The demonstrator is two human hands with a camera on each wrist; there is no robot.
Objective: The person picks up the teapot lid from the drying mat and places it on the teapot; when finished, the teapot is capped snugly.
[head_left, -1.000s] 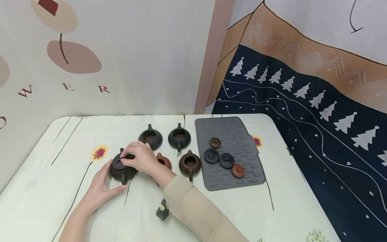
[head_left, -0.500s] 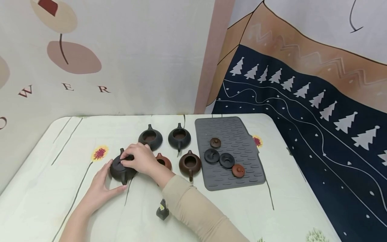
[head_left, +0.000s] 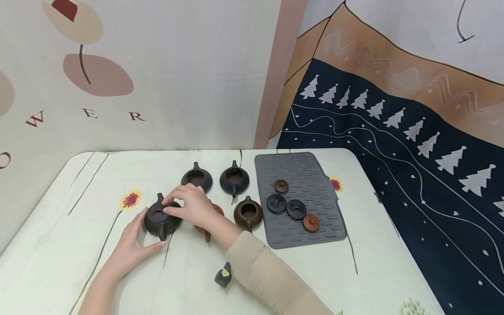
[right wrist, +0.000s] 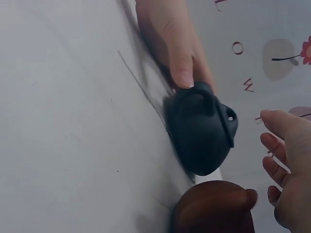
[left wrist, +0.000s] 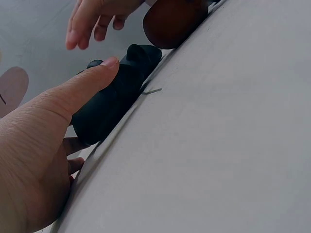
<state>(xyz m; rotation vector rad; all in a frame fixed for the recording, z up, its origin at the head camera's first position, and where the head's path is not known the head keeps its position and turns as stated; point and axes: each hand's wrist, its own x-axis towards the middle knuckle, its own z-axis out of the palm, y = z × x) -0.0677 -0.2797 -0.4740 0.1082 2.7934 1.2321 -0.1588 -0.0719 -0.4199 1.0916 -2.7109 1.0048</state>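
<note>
Off-white wall cloth (head_left: 197, 78) closes the left of the room, printed with rounded leaf shapes and dark red letters. To its right, past a dusty-pink band (head_left: 281, 65), falls a patterned hanging (head_left: 378, 135), tan peaks over navy with a row of pale trees. Before both spreads the table (head_left: 98, 175), its far corners rounded, its white cover printed with thin stems and yellow-and-red flowers. A ribbed grey mat (head_left: 311, 168) lies flat on its right half. A person's beige right sleeve (head_left: 275, 275) reaches across, with a small dark object (head_left: 223, 277) just beside its cuff.

The left hand (head_left: 131, 243) curves around the black teapot (head_left: 163, 226), thumb on the handle, fingers along the opposite side. The right hand (head_left: 193, 205) hangs just above and apart from it, fingers loosely bent, holding nothing. That teapot stands upright left of the table's centre, its lid (right wrist: 231, 127) on. Two more dark teapots (head_left: 243, 183) stand open behind; a brown teapot (head_left: 257, 214) and a reddish teapot (head_left: 202, 229), partly hidden by the arm, stand nearer. Four loose lids (head_left: 296, 210) rest on the mat: two black, one brown, one reddish.
</note>
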